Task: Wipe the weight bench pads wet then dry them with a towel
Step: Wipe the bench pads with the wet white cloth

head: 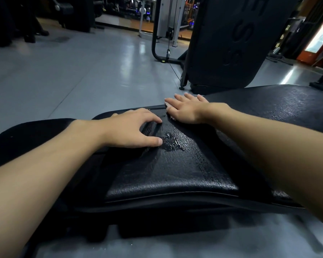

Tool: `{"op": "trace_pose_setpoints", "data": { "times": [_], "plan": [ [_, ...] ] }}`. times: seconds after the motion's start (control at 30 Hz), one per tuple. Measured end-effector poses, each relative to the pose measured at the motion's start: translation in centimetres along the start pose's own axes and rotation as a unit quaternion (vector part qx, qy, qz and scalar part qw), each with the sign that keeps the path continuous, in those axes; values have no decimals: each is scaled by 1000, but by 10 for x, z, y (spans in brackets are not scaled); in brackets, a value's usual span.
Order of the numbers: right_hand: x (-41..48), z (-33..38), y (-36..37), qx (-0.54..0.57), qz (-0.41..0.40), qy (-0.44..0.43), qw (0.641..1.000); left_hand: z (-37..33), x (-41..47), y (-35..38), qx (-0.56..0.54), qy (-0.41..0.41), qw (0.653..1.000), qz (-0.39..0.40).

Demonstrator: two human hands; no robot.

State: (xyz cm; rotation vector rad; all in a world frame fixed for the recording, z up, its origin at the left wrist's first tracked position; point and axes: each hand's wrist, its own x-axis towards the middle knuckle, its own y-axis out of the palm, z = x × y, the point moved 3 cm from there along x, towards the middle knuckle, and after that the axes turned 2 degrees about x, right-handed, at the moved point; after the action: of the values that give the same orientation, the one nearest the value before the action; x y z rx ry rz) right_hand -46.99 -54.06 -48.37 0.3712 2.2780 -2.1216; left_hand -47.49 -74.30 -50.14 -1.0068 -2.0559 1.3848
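While the left hand (136, 127) braces on the black bench pad (168, 168) with fingers arched and spread, holding nothing, the right hand (185, 110) lies flat, fingers stretched out, pressing a pale cloth (167, 106) at the pad's far edge. Wet shine glistens between the two hands, grey floor (73, 71) beyond.

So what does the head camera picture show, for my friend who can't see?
Two bare hands press on a black bench pad with a wet, shiny patch. The right hand lies flat on a small pale cloth; the left hand rests, fingers bent, nearby.
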Motion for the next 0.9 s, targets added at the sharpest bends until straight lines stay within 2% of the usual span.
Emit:
{"op": "trace_pose_setpoints", "data": {
  "times": [0.2,0.7,0.77,0.9],
  "plan": [
    [4,5,0,3,3,19,1000,-4,-14,0,22,-37,999,0],
    [-196,37,27,-45,-19,-140,989,0,-21,2,11,-18,1000,6],
    [-210,35,30,-68,-15,-152,986,1,-22,2,6,-9,1000,3],
    [-201,34,28,-47,-11,-151,987,5,-23,0,17,-14,1000,-4]
  ]
}}
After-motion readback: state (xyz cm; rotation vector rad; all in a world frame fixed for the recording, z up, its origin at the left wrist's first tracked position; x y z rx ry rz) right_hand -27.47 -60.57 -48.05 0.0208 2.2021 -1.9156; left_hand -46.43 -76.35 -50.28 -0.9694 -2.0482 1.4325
